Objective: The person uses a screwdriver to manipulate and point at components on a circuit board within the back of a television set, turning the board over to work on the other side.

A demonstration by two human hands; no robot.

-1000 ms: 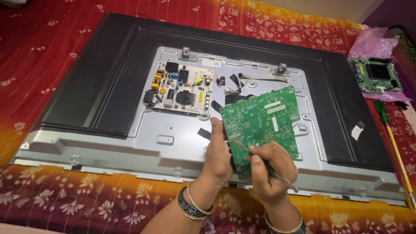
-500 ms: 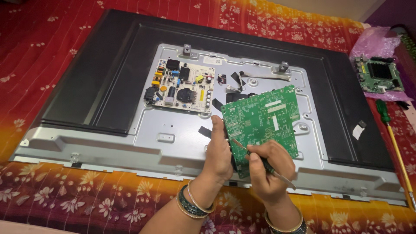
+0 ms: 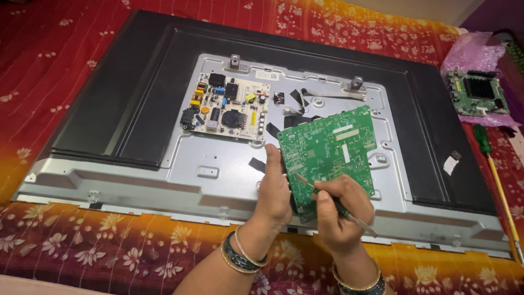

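Note:
My left hand (image 3: 275,191) grips the left edge of a green circuit board (image 3: 333,150), holding it tilted up over the open back of a flat television (image 3: 136,109). A thin metal tool (image 3: 305,184) sits in my right hand (image 3: 341,210) like a pen, its tip touching the board's lower left area. Behind the board lie the grey metal chassis plate (image 3: 218,175), a white power board (image 3: 226,106) with dark components, and loose black ribbon cables (image 3: 297,101).
The television lies face down on a red and orange flowered cloth (image 3: 82,251). At the right, a second green board (image 3: 477,93) rests on pink wrap, beside a long screwdriver (image 3: 494,169) with a green handle and yellow shaft.
The view has shifted slightly. My right hand has nudged the tool tip a little on the board; my left hand keeps the same hold.

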